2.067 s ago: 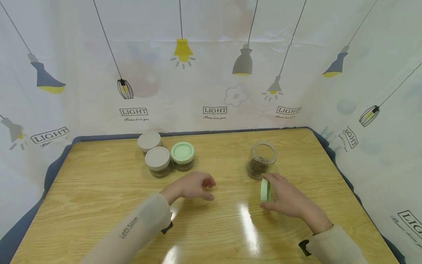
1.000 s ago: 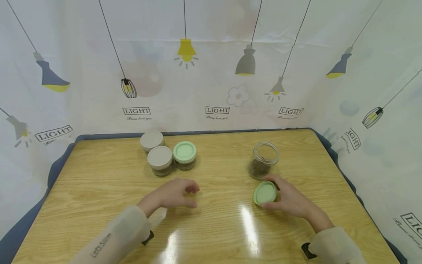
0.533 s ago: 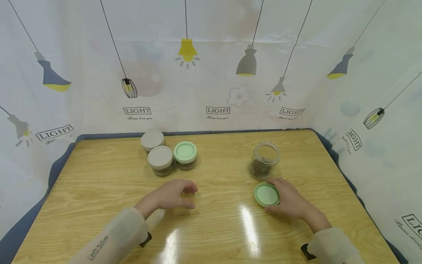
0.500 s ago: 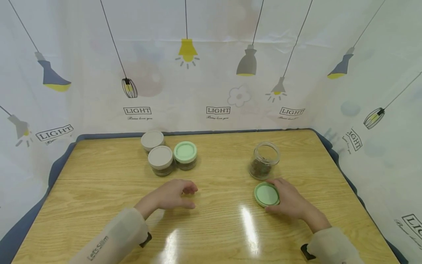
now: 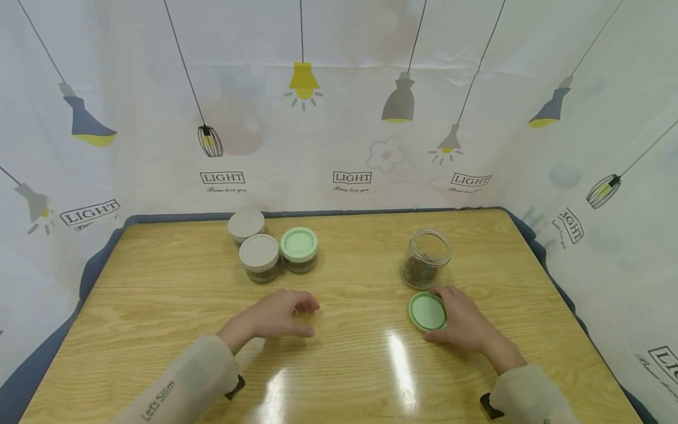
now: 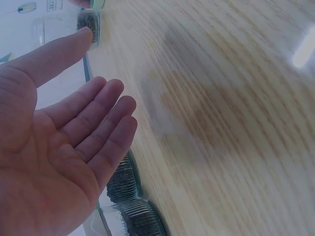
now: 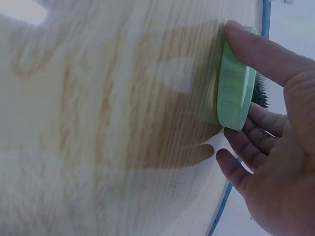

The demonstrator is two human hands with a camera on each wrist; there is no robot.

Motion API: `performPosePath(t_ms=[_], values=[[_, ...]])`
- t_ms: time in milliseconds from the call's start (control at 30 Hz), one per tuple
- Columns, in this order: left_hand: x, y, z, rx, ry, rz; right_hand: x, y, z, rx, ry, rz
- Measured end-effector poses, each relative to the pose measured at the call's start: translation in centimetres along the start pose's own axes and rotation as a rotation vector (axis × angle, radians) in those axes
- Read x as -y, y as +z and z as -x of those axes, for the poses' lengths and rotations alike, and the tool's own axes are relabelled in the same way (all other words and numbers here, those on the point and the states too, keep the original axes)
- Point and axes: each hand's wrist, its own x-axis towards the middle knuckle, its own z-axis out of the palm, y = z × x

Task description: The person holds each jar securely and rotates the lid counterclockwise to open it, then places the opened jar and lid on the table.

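Observation:
My right hand [image 5: 466, 321] holds a round green jar lid [image 5: 428, 311] by its edge, thumb on the near side and fingers on the far side. In the right wrist view the lid [image 7: 235, 81] lies low at the table surface, between thumb and fingers. Just behind it stands an uncovered glass jar [image 5: 425, 259] with dark contents in its lower part. My left hand [image 5: 278, 315] hovers over the table at centre left with nothing in it; the left wrist view shows its palm [image 6: 54, 152] bare and its fingers relaxed.
At the back left, a green-lidded jar [image 5: 299, 250] and two grey-lidded jars, the front one [image 5: 259, 258] and the rear one [image 5: 246, 225], stand close together. The wooden table [image 5: 349, 365] ends at a printed curtain [image 5: 339, 129] behind and at both sides.
My right hand has turned the green lid from standing on edge to nearly flat in front of the open jar. My left hand has drawn back to the left, then stayed still.

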Motion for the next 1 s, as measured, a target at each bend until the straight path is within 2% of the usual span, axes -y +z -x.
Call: performPosePath(t_ms=[333, 567, 800, 1000], values=[[0.1, 0.1, 0.1, -0.004, -0.003, 0.012, -0.2, 0.1, 0.1, -0.014, -0.028, 0.010], [0.2, 0.0, 0.2, -0.005, -0.001, 0.022, 0.3, -0.9, 0.5, -0.013, -0.040, -0.010], [0.4, -0.2, 0.4, -0.012, 0.003, 0.016, 2.0, -2.4, 0.8, -0.012, -0.072, 0.035], [0.3, -0.5, 0.5, -0.009, -0.006, 0.026, 4.3, -2.8, 0.7, 0.018, -0.114, 0.023]])
